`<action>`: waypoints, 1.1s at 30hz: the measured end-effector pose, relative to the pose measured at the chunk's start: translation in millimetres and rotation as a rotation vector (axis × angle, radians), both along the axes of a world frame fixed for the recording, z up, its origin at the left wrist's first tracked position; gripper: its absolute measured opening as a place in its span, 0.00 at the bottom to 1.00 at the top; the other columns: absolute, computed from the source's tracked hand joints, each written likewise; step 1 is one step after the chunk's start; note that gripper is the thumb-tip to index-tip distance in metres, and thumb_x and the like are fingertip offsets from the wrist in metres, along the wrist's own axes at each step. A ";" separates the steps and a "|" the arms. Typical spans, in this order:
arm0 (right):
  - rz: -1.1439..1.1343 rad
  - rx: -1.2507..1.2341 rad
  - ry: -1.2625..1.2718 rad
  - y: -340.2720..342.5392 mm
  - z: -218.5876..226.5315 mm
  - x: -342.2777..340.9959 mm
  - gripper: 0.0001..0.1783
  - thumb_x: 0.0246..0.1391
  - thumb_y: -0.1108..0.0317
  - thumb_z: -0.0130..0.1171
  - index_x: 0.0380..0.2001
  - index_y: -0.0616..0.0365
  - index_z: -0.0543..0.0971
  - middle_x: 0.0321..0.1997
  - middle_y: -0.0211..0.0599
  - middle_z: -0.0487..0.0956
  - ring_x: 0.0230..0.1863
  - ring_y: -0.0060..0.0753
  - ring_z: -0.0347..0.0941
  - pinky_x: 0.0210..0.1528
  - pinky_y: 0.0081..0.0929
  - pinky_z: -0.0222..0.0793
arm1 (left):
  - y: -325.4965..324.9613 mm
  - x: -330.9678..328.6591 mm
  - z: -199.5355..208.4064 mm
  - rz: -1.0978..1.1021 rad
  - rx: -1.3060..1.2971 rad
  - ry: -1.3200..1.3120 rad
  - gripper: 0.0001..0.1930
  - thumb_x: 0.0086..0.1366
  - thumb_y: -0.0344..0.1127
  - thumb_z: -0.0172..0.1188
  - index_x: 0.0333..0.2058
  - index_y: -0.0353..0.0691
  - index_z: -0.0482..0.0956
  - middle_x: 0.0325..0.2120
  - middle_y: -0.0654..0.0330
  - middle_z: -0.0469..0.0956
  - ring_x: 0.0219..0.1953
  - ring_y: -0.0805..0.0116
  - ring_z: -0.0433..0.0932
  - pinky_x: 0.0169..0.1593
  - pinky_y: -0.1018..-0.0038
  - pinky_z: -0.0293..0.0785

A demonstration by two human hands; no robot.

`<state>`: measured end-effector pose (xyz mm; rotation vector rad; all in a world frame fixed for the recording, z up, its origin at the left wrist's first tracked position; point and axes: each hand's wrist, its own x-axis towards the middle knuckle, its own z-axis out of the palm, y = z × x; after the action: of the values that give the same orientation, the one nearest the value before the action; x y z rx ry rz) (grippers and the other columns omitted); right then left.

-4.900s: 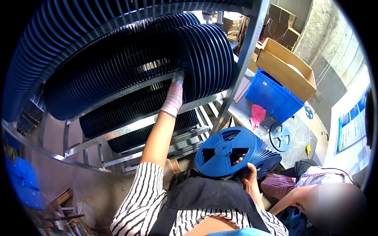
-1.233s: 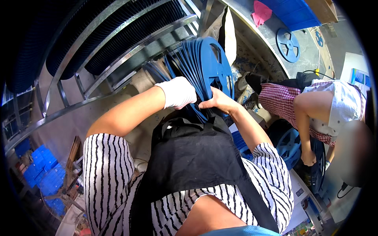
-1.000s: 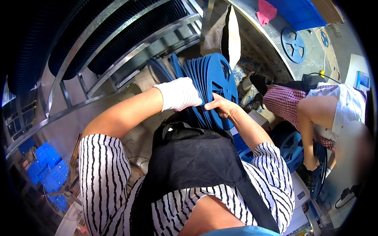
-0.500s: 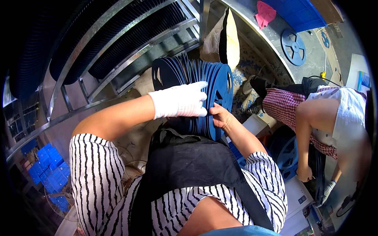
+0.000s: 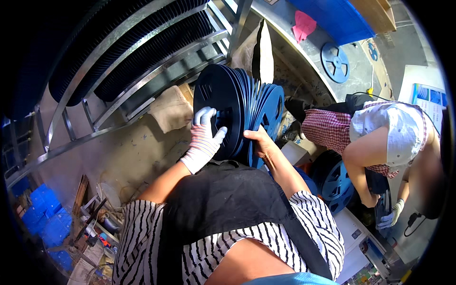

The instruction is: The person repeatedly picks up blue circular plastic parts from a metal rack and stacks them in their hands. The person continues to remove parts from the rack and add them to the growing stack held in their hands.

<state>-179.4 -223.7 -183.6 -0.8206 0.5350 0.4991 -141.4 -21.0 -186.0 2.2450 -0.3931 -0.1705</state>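
- Head view, fingers: the left hand [image 5: 205,137], in a white knit glove, has its fingers [image 5: 205,116] spread flat against the face of the front reel, pressing rather than closing round it.
- The right hand [image 5: 259,142], bare, is curled over the rear edge of the same stack, fingers hidden behind the discs; how far they wrap cannot be told.
- Reels [image 5: 237,111]: a fanned stack of dark blue discs, on edge, held between both hands at chest height, above the black apron [image 5: 223,204].
- Rack [image 5: 142,61]: metal frame at upper left, its rails already carrying long rows of dark reels.
- Floor [image 5: 304,61]: one loose reel [image 5: 335,61] lies flat, near a pink cloth [image 5: 303,26] and a blue crate [image 5: 342,16].
- Co-worker [image 5: 384,137], at right, bends over another reel [image 5: 335,183], one gloved hand low.
- Progress, as a judgement: the stack is gathered and in hand but not set down or shelved; reels on the floor remain to be handled.
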 end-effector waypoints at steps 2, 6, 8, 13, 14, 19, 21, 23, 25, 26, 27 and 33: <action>-0.028 -0.052 -0.033 4.9 6.8 0.6 0.40 0.33 0.64 0.73 0.53 0.61 0.70 0.49 0.38 0.77 0.51 0.35 0.71 0.60 0.33 0.60 | 0.0 -12.0 -6.4 -0.024 -0.190 0.232 0.23 0.59 0.41 0.62 0.50 0.38 0.70 0.49 0.48 0.70 0.49 0.48 0.71 0.54 0.61 0.67; -0.019 -0.124 -0.059 6.4 12.3 3.8 0.41 0.33 0.64 0.72 0.54 0.62 0.69 0.48 0.39 0.77 0.52 0.37 0.71 0.60 0.36 0.61 | -11.7 -10.3 7.6 0.102 -0.239 0.025 0.16 0.61 0.38 0.61 0.44 0.36 0.73 0.43 0.47 0.73 0.46 0.48 0.73 0.51 0.62 0.68; -0.075 -0.134 -0.090 9.2 24.8 2.8 0.39 0.36 0.65 0.70 0.55 0.62 0.68 0.49 0.40 0.76 0.52 0.38 0.71 0.59 0.37 0.63 | -2.9 2.7 -0.5 0.303 -0.109 -0.024 0.20 0.57 0.37 0.65 0.45 0.37 0.71 0.44 0.47 0.72 0.47 0.48 0.72 0.52 0.59 0.68; -0.044 -0.183 -0.167 11.2 43.6 3.0 0.43 0.35 0.63 0.70 0.57 0.60 0.66 0.52 0.40 0.75 0.54 0.41 0.70 0.60 0.40 0.62 | 3.1 27.4 -105.2 0.388 -0.302 0.677 0.56 0.44 0.53 0.74 0.66 0.42 0.48 0.60 0.46 0.64 0.61 0.51 0.63 0.63 0.63 0.61; -0.062 -0.203 -0.178 13.0 45.7 1.9 0.43 0.34 0.62 0.71 0.57 0.60 0.66 0.52 0.40 0.75 0.54 0.41 0.69 0.60 0.40 0.61 | -0.4 30.2 -108.5 0.357 -0.355 0.691 0.55 0.45 0.52 0.73 0.66 0.42 0.48 0.60 0.46 0.64 0.61 0.51 0.64 0.63 0.63 0.61; -0.134 -0.260 -0.207 15.6 50.8 -0.9 0.44 0.33 0.61 0.72 0.57 0.60 0.65 0.52 0.40 0.74 0.56 0.41 0.68 0.61 0.40 0.59 | -2.1 38.1 -86.8 0.331 -0.506 0.568 0.51 0.49 0.43 0.73 0.66 0.41 0.48 0.58 0.49 0.67 0.58 0.57 0.67 0.61 0.66 0.63; -0.102 -0.231 -0.197 12.5 55.9 2.1 0.35 0.36 0.60 0.71 0.49 0.62 0.71 0.45 0.41 0.77 0.47 0.40 0.74 0.54 0.40 0.68 | 1.1 47.5 -88.2 0.333 -0.879 0.504 0.37 0.57 0.34 0.66 0.62 0.39 0.57 0.50 0.59 0.73 0.51 0.65 0.71 0.56 0.72 0.66; -0.181 -0.234 -0.223 7.4 53.6 -4.4 0.32 0.37 0.60 0.70 0.46 0.63 0.73 0.41 0.41 0.78 0.43 0.40 0.76 0.51 0.39 0.72 | 31.0 42.6 -19.6 0.237 -1.045 0.605 0.27 0.59 0.32 0.63 0.56 0.38 0.66 0.46 0.62 0.74 0.46 0.70 0.72 0.53 0.74 0.69; -0.226 -0.235 -0.215 4.3 56.2 -7.0 0.30 0.39 0.61 0.68 0.46 0.63 0.73 0.40 0.41 0.79 0.43 0.40 0.77 0.51 0.40 0.72 | 68.3 49.2 -14.4 0.104 -1.324 0.847 0.20 0.63 0.35 0.57 0.53 0.38 0.69 0.43 0.54 0.76 0.45 0.59 0.76 0.55 0.64 0.72; -0.235 -0.233 -0.227 -0.3 57.6 -7.8 0.29 0.40 0.62 0.67 0.46 0.63 0.73 0.40 0.41 0.79 0.42 0.40 0.77 0.51 0.40 0.72 | 82.9 44.4 -9.5 0.091 -1.509 1.014 0.22 0.62 0.39 0.57 0.53 0.36 0.69 0.43 0.52 0.76 0.45 0.58 0.75 0.56 0.62 0.71; -0.250 -0.223 -0.235 -2.3 57.6 -9.5 0.28 0.40 0.62 0.66 0.46 0.63 0.73 0.40 0.41 0.79 0.42 0.40 0.77 0.51 0.39 0.72 | 94.7 37.0 15.2 0.079 -1.684 1.187 0.25 0.62 0.43 0.57 0.53 0.33 0.68 0.43 0.50 0.75 0.46 0.57 0.75 0.57 0.59 0.70; -0.339 -0.182 -0.254 -9.6 50.3 -10.6 0.27 0.40 0.62 0.66 0.44 0.65 0.73 0.39 0.41 0.78 0.40 0.38 0.77 0.48 0.36 0.73 | 125.1 17.2 41.4 -0.149 -1.823 0.835 0.36 0.58 0.57 0.57 0.55 0.32 0.65 0.44 0.48 0.72 0.45 0.51 0.75 0.53 0.56 0.73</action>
<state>-189.9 -233.3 -133.3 -0.9288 0.4751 0.0325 -124.2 104.2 -144.5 0.2589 -0.0936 -0.5195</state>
